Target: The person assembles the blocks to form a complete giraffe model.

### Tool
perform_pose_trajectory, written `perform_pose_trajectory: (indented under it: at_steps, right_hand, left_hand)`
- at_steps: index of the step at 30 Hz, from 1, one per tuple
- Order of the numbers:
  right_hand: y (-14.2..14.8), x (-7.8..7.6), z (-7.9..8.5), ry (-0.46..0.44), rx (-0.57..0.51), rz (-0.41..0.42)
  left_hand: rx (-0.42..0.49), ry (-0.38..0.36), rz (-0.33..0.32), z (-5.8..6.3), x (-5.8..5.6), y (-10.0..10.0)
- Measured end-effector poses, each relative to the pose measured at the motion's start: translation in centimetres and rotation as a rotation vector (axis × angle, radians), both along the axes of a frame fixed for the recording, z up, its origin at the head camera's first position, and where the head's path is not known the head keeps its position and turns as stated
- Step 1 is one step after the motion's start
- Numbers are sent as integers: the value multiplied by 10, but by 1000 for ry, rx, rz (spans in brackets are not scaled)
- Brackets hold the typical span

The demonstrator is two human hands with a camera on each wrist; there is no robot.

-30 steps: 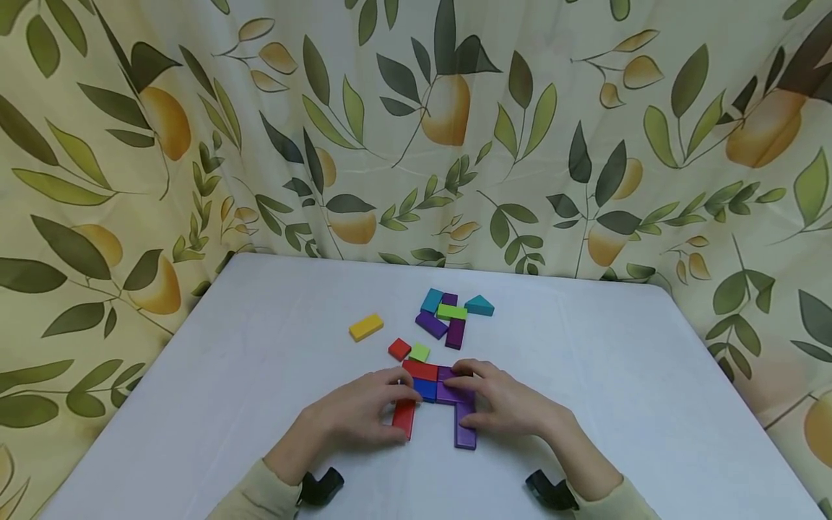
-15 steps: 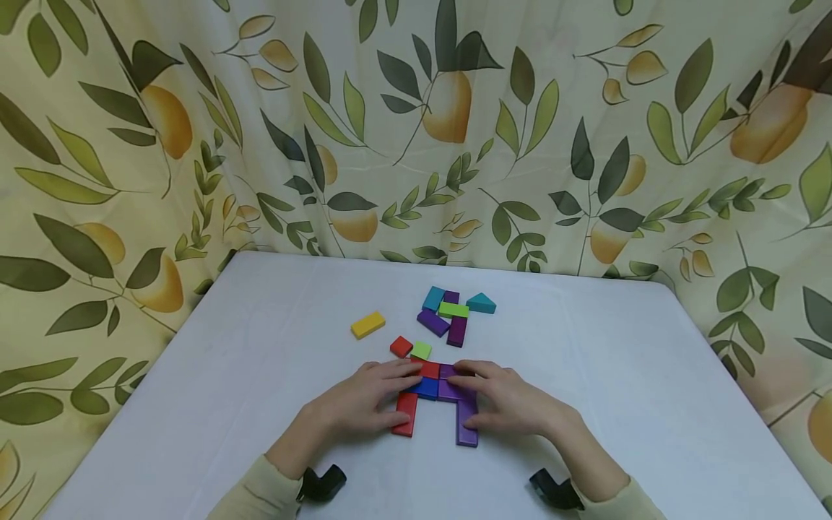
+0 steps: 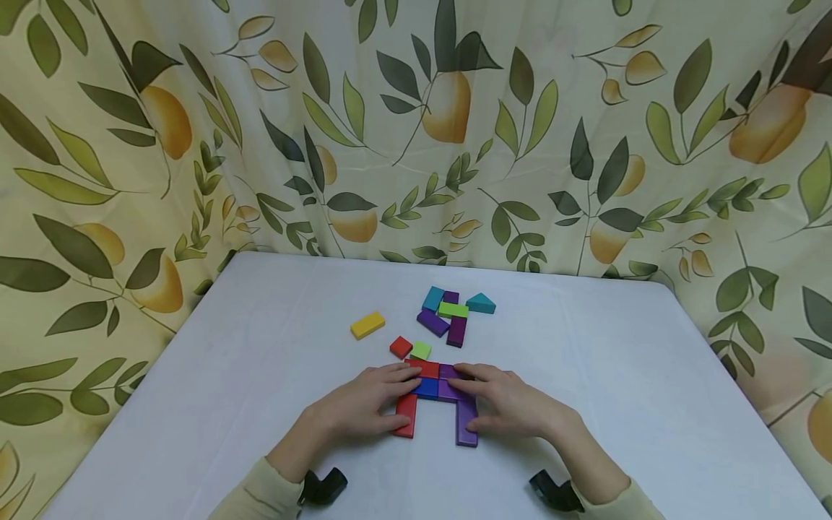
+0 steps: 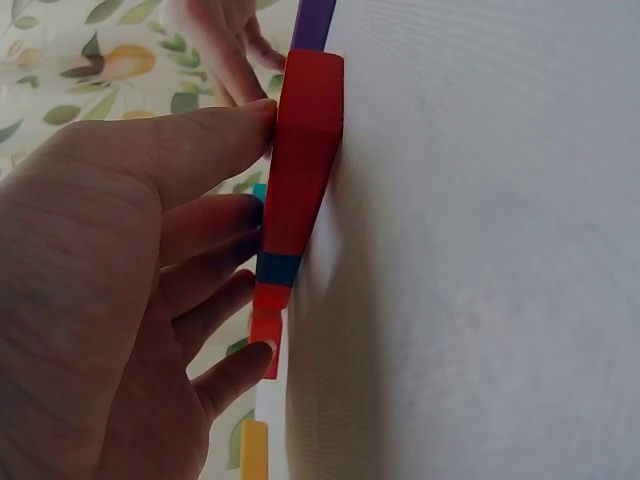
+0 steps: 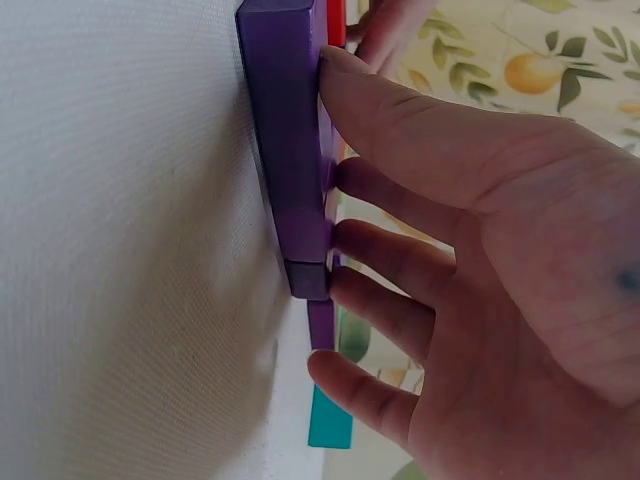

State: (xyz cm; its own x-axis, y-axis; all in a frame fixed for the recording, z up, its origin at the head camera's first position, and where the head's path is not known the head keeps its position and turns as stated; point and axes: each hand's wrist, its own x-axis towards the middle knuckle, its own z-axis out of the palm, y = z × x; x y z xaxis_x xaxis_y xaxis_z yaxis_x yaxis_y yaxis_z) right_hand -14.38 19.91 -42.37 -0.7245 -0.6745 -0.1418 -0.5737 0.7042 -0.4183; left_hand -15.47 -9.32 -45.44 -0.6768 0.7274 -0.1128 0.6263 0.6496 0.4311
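"As your left hand [image 3: 364,401] lies with fingers apart, its thumb touches the red bar [image 3: 408,408] at near left; its fingertips rest on the blue block [image 3: 427,388] and red block [image 3: 425,369] just beyond."

"And your right hand [image 3: 520,401]?"

"Spread too: thumb on the near-right purple bar [image 3: 466,415], fingers on the purple blocks [image 3: 448,391] past it. Farther along your table [image 3: 650,397] sit a light green block [image 3: 420,352], then a yellow block [image 3: 367,326] at left and a teal triangle [image 3: 481,303] at far right."
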Motion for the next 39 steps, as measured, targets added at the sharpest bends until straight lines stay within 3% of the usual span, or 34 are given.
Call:
perform_pose_trajectory:
  at_steps: [14, 19, 23, 27, 31, 34, 39]
  right_hand:
    - [1, 0, 2, 1, -8, 4]
    - [1, 0, 2, -9, -12, 0]
    - [0, 0, 1, -10, -14, 0]
    - [0, -1, 0, -18, -13, -4]
    - [0, -1, -1, -23, -13, -8]
    - [0, -1, -1, -24, -13, -7]
    - [1, 0, 0, -29, -12, -10]
  left_hand:
    - [39, 12, 2, -1, -2, 0]
    - [151, -21, 99, 2, -10, -2]
    - [211, 13, 188, 4, -24, -3]
    - [183, 47, 213, 0, -42, -3]
    - [110, 68, 168, -3, -54, -1]
    - [78, 77, 158, -3, -58, -1]
    - [91, 32, 225, -1, -55, -8]
